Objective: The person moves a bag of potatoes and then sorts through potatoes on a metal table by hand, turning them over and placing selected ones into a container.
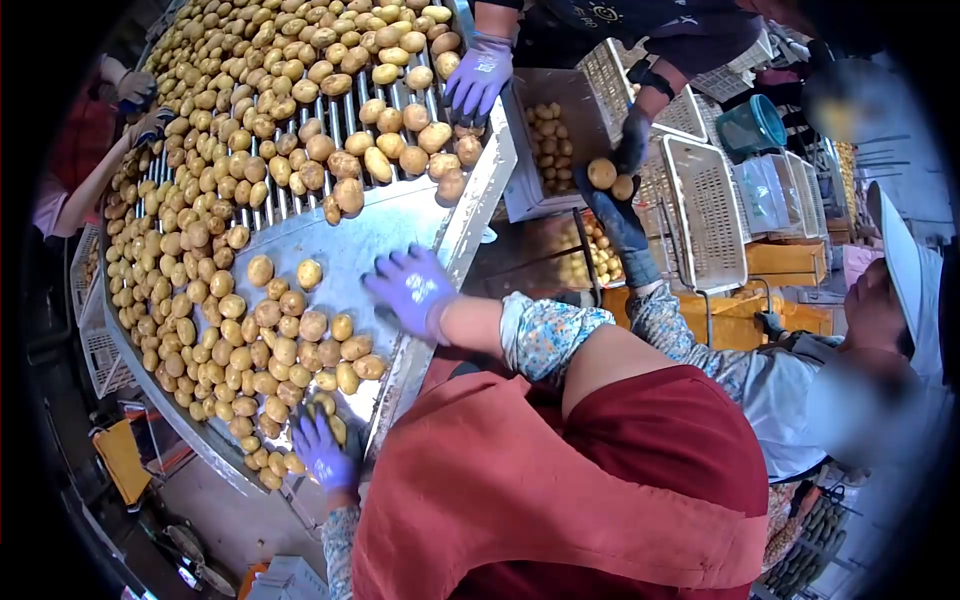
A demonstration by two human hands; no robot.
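My left hand [325, 452], in a purple glove with dark fingertips, is at the near lower corner of the sorting table. Its fingers curl about a greenish potato [338, 430], beside the heap of potatoes [262, 350]. My right hand [412, 292], gloved alike, is spread out above the bare metal plate [360, 235], near the raised edge. No object shows in it, though its palm is hidden. A single potato [309, 273] lies on the plate to the left of that hand.
Metal rollers [345, 110] carry many potatoes. A co-worker's purple glove [480, 78] rests at the far edge. A capped person's dark glove [615, 222] holds potatoes [601, 173] at right. Another person's hands [148, 125] reach in at left. A box [520, 185] and crates [705, 215] stand alongside.
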